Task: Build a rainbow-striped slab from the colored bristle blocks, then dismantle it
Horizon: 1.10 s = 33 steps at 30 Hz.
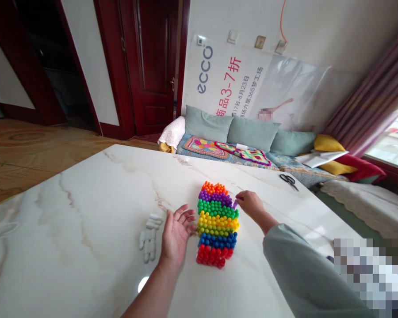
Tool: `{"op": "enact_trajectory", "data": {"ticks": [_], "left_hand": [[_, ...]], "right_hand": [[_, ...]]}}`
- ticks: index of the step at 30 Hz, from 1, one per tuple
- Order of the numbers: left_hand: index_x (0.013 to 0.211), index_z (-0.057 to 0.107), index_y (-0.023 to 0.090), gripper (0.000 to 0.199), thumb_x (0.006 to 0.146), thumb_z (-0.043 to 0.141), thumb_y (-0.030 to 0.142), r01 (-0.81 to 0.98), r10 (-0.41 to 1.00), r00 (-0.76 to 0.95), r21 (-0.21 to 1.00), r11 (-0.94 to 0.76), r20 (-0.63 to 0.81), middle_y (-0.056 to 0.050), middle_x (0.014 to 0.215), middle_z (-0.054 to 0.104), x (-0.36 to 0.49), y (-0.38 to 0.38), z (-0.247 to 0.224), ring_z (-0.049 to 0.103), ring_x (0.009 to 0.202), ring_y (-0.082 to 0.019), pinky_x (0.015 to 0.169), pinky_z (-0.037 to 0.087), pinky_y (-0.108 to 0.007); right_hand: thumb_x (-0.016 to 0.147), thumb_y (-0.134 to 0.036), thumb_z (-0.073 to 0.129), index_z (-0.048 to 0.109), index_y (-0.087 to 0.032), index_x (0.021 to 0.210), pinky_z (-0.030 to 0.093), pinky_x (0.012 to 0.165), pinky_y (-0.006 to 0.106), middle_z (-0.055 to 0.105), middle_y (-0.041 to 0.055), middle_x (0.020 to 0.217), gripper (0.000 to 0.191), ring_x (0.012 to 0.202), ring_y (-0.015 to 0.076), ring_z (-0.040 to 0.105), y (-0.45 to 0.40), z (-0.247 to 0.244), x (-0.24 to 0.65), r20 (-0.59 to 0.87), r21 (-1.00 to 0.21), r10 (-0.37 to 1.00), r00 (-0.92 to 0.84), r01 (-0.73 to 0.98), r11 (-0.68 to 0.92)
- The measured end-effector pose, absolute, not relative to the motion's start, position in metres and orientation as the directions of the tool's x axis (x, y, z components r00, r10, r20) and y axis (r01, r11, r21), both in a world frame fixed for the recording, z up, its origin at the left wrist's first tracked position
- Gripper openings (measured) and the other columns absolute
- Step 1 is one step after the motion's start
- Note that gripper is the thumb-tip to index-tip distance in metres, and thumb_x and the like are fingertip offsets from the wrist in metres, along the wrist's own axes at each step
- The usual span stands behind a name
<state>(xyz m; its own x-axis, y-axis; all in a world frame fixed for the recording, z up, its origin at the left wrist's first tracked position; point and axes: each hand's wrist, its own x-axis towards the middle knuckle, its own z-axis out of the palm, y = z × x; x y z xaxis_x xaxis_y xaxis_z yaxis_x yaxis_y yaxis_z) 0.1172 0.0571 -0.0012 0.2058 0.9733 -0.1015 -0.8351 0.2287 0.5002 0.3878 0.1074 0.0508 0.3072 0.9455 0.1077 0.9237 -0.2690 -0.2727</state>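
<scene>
A block of small plastic pegs with round tops stands on the white marbled table (pixel 96 207), sorted by colour into bands. From far to near come orange pegs (pixel 215 188), purple pegs (pixel 215 198), green pegs (pixel 217 208), yellow pegs (pixel 219 220), olive pegs (pixel 215 231), blue pegs (pixel 217 240) and red pegs (pixel 212 256). At the right end of the purple band, my right hand (pixel 250 204) pinches a purple peg (pixel 235 204). My left hand (pixel 178 232) is palm up at the block's left side, fingers apart and slightly curled, holding nothing. Several white cylindrical pieces (pixel 148 243) lie left of it.
Black-handled scissors (pixel 288 180) lie near the table's far right edge. Beyond the table is a sofa with grey-green cushions (pixel 252 131) and crocheted covers (pixel 207 147). A clear ring-shaped item (pixel 5 229) lies at the table's left. A dark red door (pixel 151 66) is behind.
</scene>
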Motion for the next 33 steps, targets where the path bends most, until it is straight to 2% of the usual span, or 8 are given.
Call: {"op": "enact_trajectory", "data": {"ticks": [4,7,10,16,18,22,27,33], "left_hand": [[0.112,0.062,0.013,0.05,0.091,0.044,0.054,-0.827,0.972,0.211,0.511,0.235,-0.105,-0.013,0.099,0.066,0.117,0.058,-0.001,0.062,0.082,-0.017,0.066,0.051,-0.026],[0.112,0.062,0.013,0.05,0.09,0.045,0.055,-0.826,0.971,0.213,0.509,0.24,-0.111,-0.013,0.099,0.066,0.118,0.058,-0.002,0.062,0.082,-0.017,0.065,0.051,-0.026],[0.112,0.062,0.013,0.051,0.089,0.046,0.056,-0.825,0.968,0.224,0.509,0.248,-0.108,-0.012,0.099,0.066,0.117,0.059,-0.002,0.061,0.082,-0.017,0.065,0.051,-0.025],[0.112,0.061,0.014,0.051,0.088,0.048,0.057,-0.793,0.966,0.252,0.562,0.235,-0.049,-0.01,0.098,0.066,0.119,0.06,-0.006,0.061,0.081,-0.015,0.064,0.049,-0.023],[0.112,0.061,0.014,0.052,0.087,0.049,0.058,-0.767,0.965,0.26,0.605,0.213,-0.01,-0.01,0.096,0.066,0.12,0.059,-0.008,0.061,0.08,-0.015,0.063,0.048,-0.022],[0.108,0.062,0.013,0.05,0.085,0.054,0.056,-0.692,0.964,0.254,0.71,0.129,0.072,-0.01,0.091,0.066,0.125,0.057,-0.014,0.062,0.076,-0.015,0.061,0.047,-0.023],[0.102,0.062,0.011,0.051,0.085,0.05,0.058,-0.479,0.972,0.183,0.877,-0.042,0.147,-0.011,0.086,0.067,0.13,0.055,-0.019,0.063,0.072,-0.016,0.061,0.048,-0.025],[0.093,0.063,0.015,0.041,0.089,0.045,0.052,-0.185,0.972,0.064,0.96,-0.21,0.225,-0.007,0.076,0.064,0.112,0.037,-0.014,0.06,0.065,-0.016,0.062,0.047,-0.027]], "right_hand": [[0.073,-0.019,0.06,0.077,-0.02,0.083,0.045,0.066,0.026,0.074,0.0075,0.081,0.02,0.081,0.0218,0.067,0.11,0.046,0.383,0.062,-0.306,0.96,0.274,0.921,-0.243],[0.074,-0.016,0.058,0.077,-0.019,0.081,0.047,0.068,0.024,0.074,0.0042,0.074,0.02,0.076,0.0187,0.068,0.111,0.045,0.384,0.055,-0.381,0.966,0.251,0.9,-0.212],[0.075,-0.015,0.056,0.075,-0.017,0.088,0.049,0.066,0.022,0.073,0.0026,0.071,0.024,0.065,0.0152,0.068,0.106,0.046,0.387,0.078,-0.472,0.96,0.268,0.858,-0.202],[0.085,-0.027,0.045,0.063,-0.012,0.112,0.052,0.069,0.027,0.071,0.0093,0.093,0.036,0.069,0.0154,0.068,0.035,0.05,0.369,0.269,-0.613,0.866,0.421,0.768,-0.182],[0.086,-0.036,0.05,0.063,-0.015,0.108,0.052,0.063,0.026,0.071,0.0068,0.085,0.034,0.065,0.0153,0.066,-0.003,0.046,0.348,0.371,-0.73,0.824,0.429,0.682,-0.027],[0.09,-0.036,0.051,0.065,-0.018,0.099,0.047,0.049,0.022,0.066,0.0012,0.069,0.025,0.052,0.0117,0.057,-0.067,0.026,0.293,0.373,-0.775,0.913,0.167,0.597,0.207],[0.094,-0.025,0.046,0.062,-0.02,0.103,0.048,0.062,0.021,0.066,0.0028,0.079,0.019,0.065,0.0118,0.062,-0.096,0.003,0.245,0.454,-0.655,0.864,-0.216,0.576,0.488],[0.097,-0.026,0.038,0.061,-0.021,0.102,0.046,0.065,0.022,0.066,0.0042,0.082,0.024,0.069,0.0132,0.063,-0.099,-0.004,0.232,0.399,-0.617,0.859,-0.321,0.599,0.511]]}}
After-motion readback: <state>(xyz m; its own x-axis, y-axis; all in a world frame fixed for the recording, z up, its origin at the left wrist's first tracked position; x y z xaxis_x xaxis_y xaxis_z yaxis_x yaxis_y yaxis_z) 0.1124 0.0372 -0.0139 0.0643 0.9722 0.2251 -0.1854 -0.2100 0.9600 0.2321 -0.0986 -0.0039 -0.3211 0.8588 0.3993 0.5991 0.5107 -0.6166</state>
